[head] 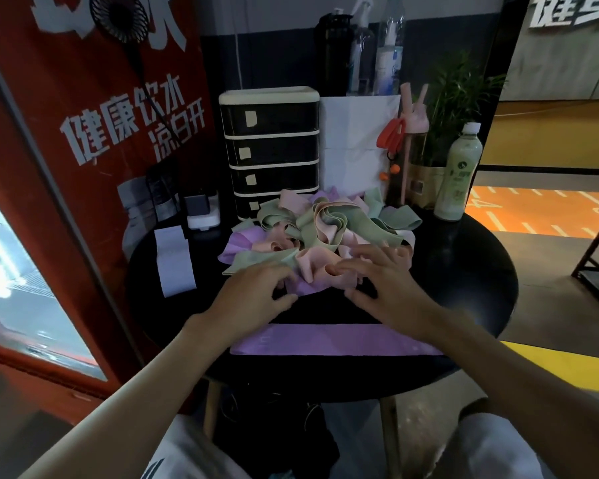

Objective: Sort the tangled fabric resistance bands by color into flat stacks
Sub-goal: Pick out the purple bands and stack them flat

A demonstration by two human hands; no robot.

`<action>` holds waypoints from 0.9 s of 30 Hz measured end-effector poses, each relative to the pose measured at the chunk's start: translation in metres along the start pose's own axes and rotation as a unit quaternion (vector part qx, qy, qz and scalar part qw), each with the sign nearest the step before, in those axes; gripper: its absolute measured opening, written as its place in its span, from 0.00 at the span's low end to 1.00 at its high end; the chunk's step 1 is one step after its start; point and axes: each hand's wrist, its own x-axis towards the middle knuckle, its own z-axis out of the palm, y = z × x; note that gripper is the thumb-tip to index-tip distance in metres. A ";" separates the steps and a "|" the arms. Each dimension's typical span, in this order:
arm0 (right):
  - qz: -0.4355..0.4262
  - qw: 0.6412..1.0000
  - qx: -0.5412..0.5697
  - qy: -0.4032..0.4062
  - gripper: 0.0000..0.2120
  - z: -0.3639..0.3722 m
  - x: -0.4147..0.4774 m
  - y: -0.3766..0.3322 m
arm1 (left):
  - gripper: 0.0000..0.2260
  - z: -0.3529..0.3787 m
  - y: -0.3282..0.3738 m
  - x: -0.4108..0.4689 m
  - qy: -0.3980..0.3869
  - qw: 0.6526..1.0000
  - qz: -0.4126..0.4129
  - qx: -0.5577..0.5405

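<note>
A tangled heap of fabric bands (320, 228) in green, pink and purple lies in the middle of the round black table (471, 271). One purple band (332, 340) lies flat near the table's front edge. My left hand (253, 295) sits at the heap's front left edge, fingers curled at a purple band there; the grip itself is hidden. My right hand (384, 281) reaches over the heap's front right, fingers spread and bent, touching pink bands.
Behind the heap stand a black drawer unit (270, 146), a white paper bag (355, 143), bottles (459, 174) and a potted plant (453, 108). White slips of paper (173, 261) and a charger lie at the table's left. A red vending machine stands left.
</note>
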 end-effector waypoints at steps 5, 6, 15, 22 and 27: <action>0.049 0.996 0.054 -0.047 0.18 0.025 0.010 0.007 | 0.08 0.010 -0.009 0.022 -0.070 0.997 0.021 -0.011; 0.063 0.995 0.058 -0.047 0.17 0.028 0.010 0.007 | 0.05 0.010 -0.011 0.023 -0.081 0.996 0.021 -0.003; 0.081 0.983 0.166 -0.004 0.14 0.023 0.012 0.007 | 0.07 0.010 -0.010 0.024 -0.075 0.993 0.069 0.058; 0.141 0.963 0.216 0.082 0.04 0.006 0.020 0.011 | 0.05 -0.022 0.012 0.034 -0.010 0.998 0.053 0.014; 0.197 0.939 0.258 0.113 0.10 -0.026 0.057 0.020 | 0.04 -0.057 0.020 0.067 0.070 0.994 0.083 -0.004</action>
